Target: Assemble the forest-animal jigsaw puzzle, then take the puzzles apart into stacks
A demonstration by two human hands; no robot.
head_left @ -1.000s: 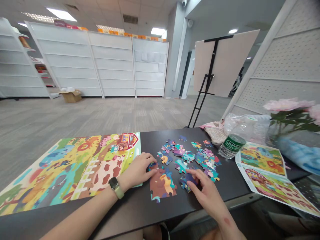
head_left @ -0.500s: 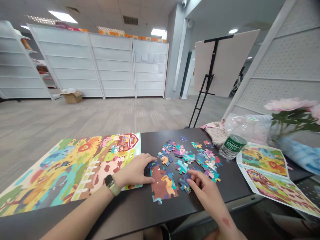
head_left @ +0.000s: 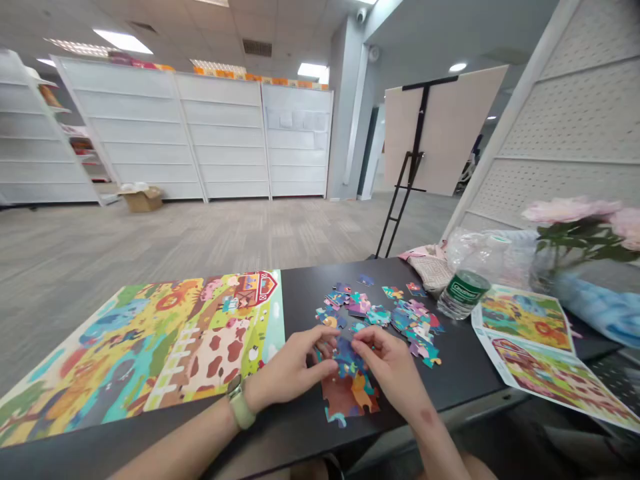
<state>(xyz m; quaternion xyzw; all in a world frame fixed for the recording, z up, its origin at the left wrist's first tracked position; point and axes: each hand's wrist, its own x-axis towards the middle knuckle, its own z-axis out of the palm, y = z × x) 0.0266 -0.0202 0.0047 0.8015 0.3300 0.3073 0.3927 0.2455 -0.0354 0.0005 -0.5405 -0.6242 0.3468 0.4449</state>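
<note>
Head view: both forearms slant inward over the black tabletop (head_left: 470, 353), elbows wide, fingertips nearly meeting around a dark blue jigsaw piece (head_left: 347, 350). From where I'm standing, the right hand (head_left: 390, 363) has it pinched by the upper right side, thumb and forefinger together, the other fingers folded behind, the wrist angled leftward. The left hand (head_left: 303, 367), palm turned partly down, curls at the piece's left side, thumb stretched below the bent fingers; whether it grips too, I can't tell. A pale green watch (head_left: 243, 407) circles that wrist. The blue piece sits at the far edge of a brown-and-orange joined puzzle section (head_left: 345, 397) lying flat beneath the hands; I can't make out whether they interlock. Beyond the knuckles, a scatter of multicoloured loose cardboard pieces (head_left: 415, 323) spreads rightward. A bright animal-and-farm picture sheet (head_left: 215, 353) lies left of the hands, and a clear bottle with a green label (head_left: 463, 293) stands right of the scatter.
</note>
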